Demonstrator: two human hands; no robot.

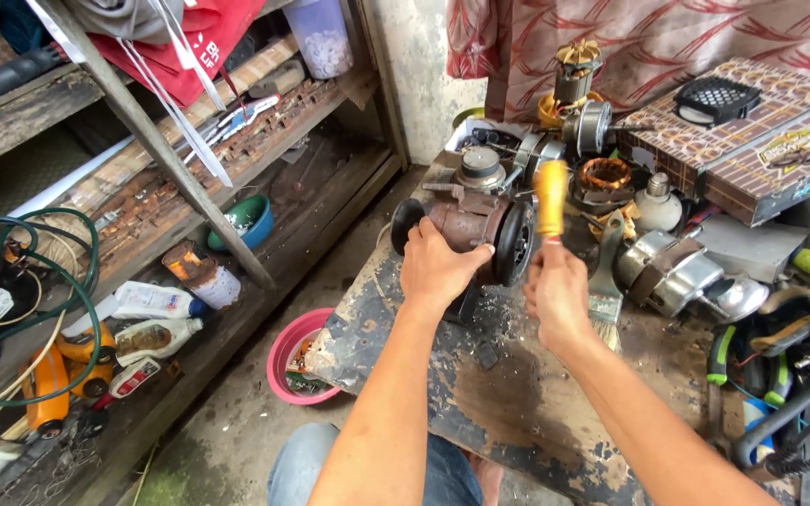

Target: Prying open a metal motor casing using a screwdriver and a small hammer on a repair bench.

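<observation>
Denim-clad knees at the bottom edge front a scarred workbench, where two bare forearms reach toward the frame's centre. Left hand grips a rusty brown motor with fingers wrapped over its body; right hand, just beside it, is closed around a yellow-handled tool, held upright. A paintbrush lies right of centre, a pink bowl lower left.

Motor sits on the bench; screwdriver at its 3 o'clock, brush beyond that, bowl at 7 o'clock, on the floor.
</observation>
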